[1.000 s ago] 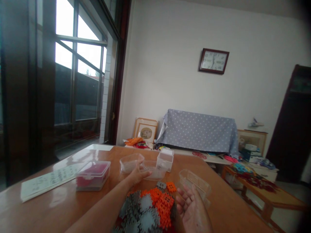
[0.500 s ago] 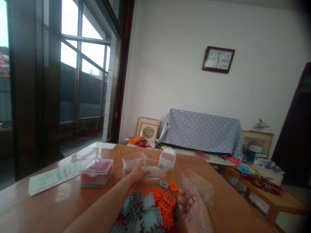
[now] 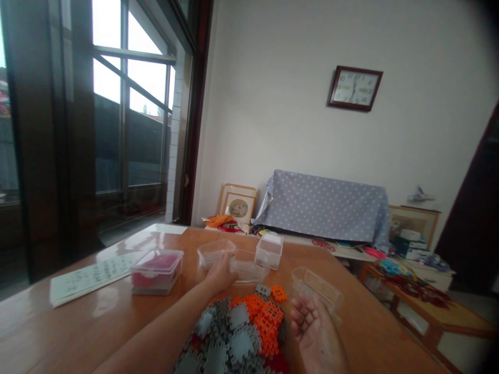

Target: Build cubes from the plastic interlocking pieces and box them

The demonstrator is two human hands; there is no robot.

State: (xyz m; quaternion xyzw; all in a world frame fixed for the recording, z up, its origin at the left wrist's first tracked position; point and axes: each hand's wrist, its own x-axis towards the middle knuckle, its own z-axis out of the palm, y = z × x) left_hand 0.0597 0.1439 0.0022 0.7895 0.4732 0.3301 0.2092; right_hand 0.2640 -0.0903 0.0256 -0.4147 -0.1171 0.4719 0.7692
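My left hand (image 3: pixel 221 274) reaches forward to a clear plastic container (image 3: pixel 215 250), its fingers closed at the near wall. Just right of it lies another clear tray (image 3: pixel 251 272). My right hand (image 3: pixel 315 328) rests palm up right of the pile, fingers loosely curled and apart, with nothing visible in it. Between my arms is a heap of notched plastic building pieces: grey ones (image 3: pixel 238 336) on the left, orange ones (image 3: pixel 268 324) on the right. A small grey piece (image 3: pixel 263 292) and an orange piece (image 3: pixel 278 293) lie at the heap's far edge.
A long clear tray (image 3: pixel 316 286) lies beyond my right hand. Behind the middle trays stands a small lidded box (image 3: pixel 268 251). To the left are a clear box with pink contents (image 3: pixel 157 271) and a written sheet (image 3: pixel 91 278) on the wooden table (image 3: pixel 101 332).
My left hand has shifted slightly left at the container, and its fingers are drawn closer together. My right hand has moved a little away from the heap. The view has tilted slightly.
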